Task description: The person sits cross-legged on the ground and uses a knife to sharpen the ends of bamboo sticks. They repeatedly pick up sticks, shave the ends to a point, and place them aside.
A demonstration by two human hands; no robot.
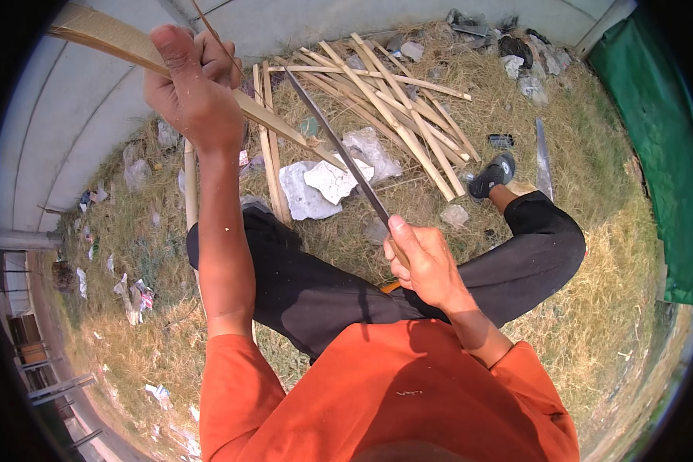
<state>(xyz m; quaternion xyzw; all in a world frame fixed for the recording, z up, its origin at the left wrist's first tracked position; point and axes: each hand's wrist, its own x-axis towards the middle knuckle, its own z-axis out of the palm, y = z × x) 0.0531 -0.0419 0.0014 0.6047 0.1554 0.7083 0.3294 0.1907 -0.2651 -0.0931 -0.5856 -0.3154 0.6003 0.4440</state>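
Observation:
My left hand [196, 96], raised at the upper left, is closed around a long, pale split bamboo strip [273, 122]. The strip slants from the upper left down toward the middle. A thin brown sliver [212, 27] stands out by the fingers. Low in the middle, my right hand [430, 266] grips the handle of a long, narrow-bladed knife [335, 142]. Its dark blade points up and to the left, crossing near the strip's lower end; whether they touch I cannot tell. Beneath them, white broken stones [304, 192] lie on the grass.
A heap of bamboo strips [389, 96] lies ahead, with more strips [269, 154] left of the stones. Another long blade [544, 158] rests on the grass beside my shoe [491, 177]. A pale wall [77, 131] and a green sheet [651, 131] flank the scene. Litter [135, 296] is scattered leftward.

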